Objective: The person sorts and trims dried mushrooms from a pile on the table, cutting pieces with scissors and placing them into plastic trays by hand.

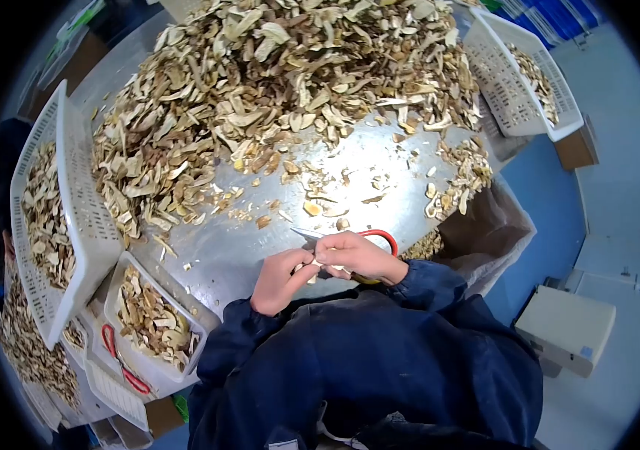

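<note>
Near the table's front edge, my left hand and my right hand meet, fingers closed on a small pale mushroom piece between them. Scissors with a red handle lie at my right hand, their metal blades pointing left past its fingers; part of them is hidden by the hand. Beyond my hands, a few loose slices and crumbs lie on the metal table. A large heap of dried mushroom slices covers the back of it.
A white basket of slices stands at left, beside a white tray of pieces and red-handled scissors. Another basket is at back right. A lined bin stands below the right edge. Part of another person shows far left.
</note>
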Tool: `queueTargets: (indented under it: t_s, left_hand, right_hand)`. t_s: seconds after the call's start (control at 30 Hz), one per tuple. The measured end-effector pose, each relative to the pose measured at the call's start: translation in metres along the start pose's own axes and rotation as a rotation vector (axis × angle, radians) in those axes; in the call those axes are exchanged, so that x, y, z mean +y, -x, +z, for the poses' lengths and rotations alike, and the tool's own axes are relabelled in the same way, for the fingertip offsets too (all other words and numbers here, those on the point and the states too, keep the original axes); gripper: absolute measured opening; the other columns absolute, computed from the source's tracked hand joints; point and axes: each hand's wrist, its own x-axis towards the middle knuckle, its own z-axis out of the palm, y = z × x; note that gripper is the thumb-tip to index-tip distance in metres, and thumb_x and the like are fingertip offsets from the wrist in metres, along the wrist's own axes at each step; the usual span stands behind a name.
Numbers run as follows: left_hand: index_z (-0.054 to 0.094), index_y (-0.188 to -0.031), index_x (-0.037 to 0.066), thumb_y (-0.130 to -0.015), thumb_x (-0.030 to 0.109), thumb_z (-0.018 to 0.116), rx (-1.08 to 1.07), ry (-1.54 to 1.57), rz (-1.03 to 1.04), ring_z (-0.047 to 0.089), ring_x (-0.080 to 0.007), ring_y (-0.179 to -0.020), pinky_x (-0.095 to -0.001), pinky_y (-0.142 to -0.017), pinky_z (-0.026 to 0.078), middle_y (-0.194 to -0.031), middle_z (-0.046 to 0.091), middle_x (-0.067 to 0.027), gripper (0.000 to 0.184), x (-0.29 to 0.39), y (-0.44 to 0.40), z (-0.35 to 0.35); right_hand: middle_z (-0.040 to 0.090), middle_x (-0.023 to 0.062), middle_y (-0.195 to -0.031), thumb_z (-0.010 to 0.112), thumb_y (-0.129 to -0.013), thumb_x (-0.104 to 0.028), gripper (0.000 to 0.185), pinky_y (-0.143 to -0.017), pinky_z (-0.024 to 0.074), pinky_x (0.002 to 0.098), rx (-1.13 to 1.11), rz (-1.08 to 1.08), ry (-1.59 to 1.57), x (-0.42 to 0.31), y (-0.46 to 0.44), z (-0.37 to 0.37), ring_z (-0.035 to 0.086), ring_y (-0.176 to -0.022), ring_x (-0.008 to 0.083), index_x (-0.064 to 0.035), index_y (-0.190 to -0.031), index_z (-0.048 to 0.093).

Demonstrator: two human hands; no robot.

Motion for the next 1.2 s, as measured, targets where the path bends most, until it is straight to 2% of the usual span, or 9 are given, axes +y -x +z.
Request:
queueTargets:
  t_s: [0.2,0.33,0.53,0.7,0.8,0.87,0.9,1.0,1.2]
  left_hand:
    - [0.062,-0.08,-0.001,-0.083,0.012,0.06,-0.077,-0.02,0.06,0.056,-0.0198,-0.066,-0.031,-0.06,0.04,-0.07,0.059,-0.0107,0.013,0.012,-0.002,-0.002]
    - [0.06,-0.084,0.002,-0.087,0.013,0.054,-0.118,0.432,0.013,0.051,-0.0155,-0.06,-0.0278,-0.056,0.039,-0.066,0.054,-0.0062,0.012,-0.002,0.003,0.013]
    - [0.051,-0.107,0.005,-0.092,0.015,0.046,-0.138,1.388,-0.451,0.043,-0.0101,-0.056,-0.024,-0.05,0.036,-0.073,0.051,-0.0028,0.018,-0.038,0.002,0.021]
    - [0.047,-0.121,0.007,-0.096,0.027,0.045,-0.173,1.56,-0.677,0.052,-0.0229,-0.113,-0.0381,-0.096,0.045,-0.121,0.051,-0.012,0.032,-0.024,-0.006,0.031]
    - [0.048,-0.122,0.005,-0.095,0.028,0.045,-0.138,1.188,-0.428,0.053,-0.0248,-0.111,-0.0411,-0.097,0.045,-0.122,0.051,-0.0129,0.036,-0.032,0.011,0.032]
    - [0.049,-0.114,0.005,-0.093,0.023,0.048,-0.387,1.734,-0.593,0.055,-0.0262,-0.107,-0.0408,-0.095,0.046,-0.111,0.052,-0.0127,0.027,-0.057,0.016,0.027]
    - [0.05,-0.111,0.005,-0.094,0.024,0.048,-0.297,1.39,-0.521,0.055,-0.0261,-0.104,-0.0409,-0.093,0.047,-0.109,0.053,-0.0128,0.026,-0.053,0.023,0.029]
    - [0.051,-0.105,0.002,-0.096,0.026,0.044,-0.269,1.523,-0.619,0.058,-0.0244,-0.096,-0.0383,-0.09,0.048,-0.1,0.058,-0.0126,0.026,-0.03,0.024,0.031]
    - [0.052,-0.102,0.005,-0.097,0.025,0.044,-0.361,1.483,-0.632,0.058,-0.0247,-0.091,-0.0372,-0.086,0.049,-0.095,0.058,-0.0116,0.022,-0.031,0.021,0.027]
  right_hand:
    - [0.049,0.0003,-0.058,0.05,-0.094,-0.023,0.025,-0.039,0.0272,0.0207,0.131,0.012,-0.32,0.015,0.002,0.007,0.038,-0.043,0.0053,-0.0034,-0.079,0.055]
    - [0.047,0.0,-0.057,0.05,-0.095,-0.021,0.022,-0.038,0.0278,0.0204,0.166,-0.162,-0.548,0.011,0.01,0.005,0.038,-0.042,0.0064,-0.0015,-0.086,0.057]
    - [0.049,-0.0018,-0.06,0.051,-0.095,-0.019,0.027,-0.039,0.0287,0.0204,0.822,-0.442,-0.477,-0.003,0.025,-0.057,0.04,-0.045,0.0051,0.0014,-0.113,0.056]
    - [0.063,0.0011,-0.08,0.057,-0.09,-0.013,0.017,-0.063,0.0462,0.0235,0.431,-0.327,0.136,-0.009,0.006,0.032,0.057,-0.071,0.0076,-0.0023,-0.102,0.062]
    - [0.064,0.0075,-0.082,0.063,-0.084,-0.012,0.011,-0.072,0.0461,0.033,0.443,-0.626,0.662,-0.005,-0.012,0.035,0.059,-0.078,0.0209,-0.0027,-0.09,0.066]
    - [0.063,0.0086,-0.08,0.063,-0.081,-0.012,0.011,-0.07,0.0456,0.0337,0.574,-0.747,0.787,-0.019,-0.026,0.022,0.058,-0.076,0.0257,-0.0027,-0.085,0.065]
    - [0.061,0.008,-0.08,0.063,-0.08,-0.013,0.011,-0.073,0.0441,0.0348,0.615,-0.816,0.945,-0.026,-0.038,0.014,0.056,-0.078,0.027,-0.0029,-0.084,0.064]
    - [0.055,0.0079,-0.095,0.063,-0.078,-0.021,0.02,-0.091,0.0357,0.0423,0.598,-0.81,1.304,-0.021,-0.086,-0.006,0.051,-0.098,0.0281,-0.0068,-0.092,0.06]
    - [0.05,0.0089,-0.095,0.062,-0.076,-0.019,0.014,-0.097,0.0311,0.0506,0.498,-0.732,1.65,-0.018,-0.09,-0.039,0.049,-0.103,0.029,-0.0096,-0.085,0.056]
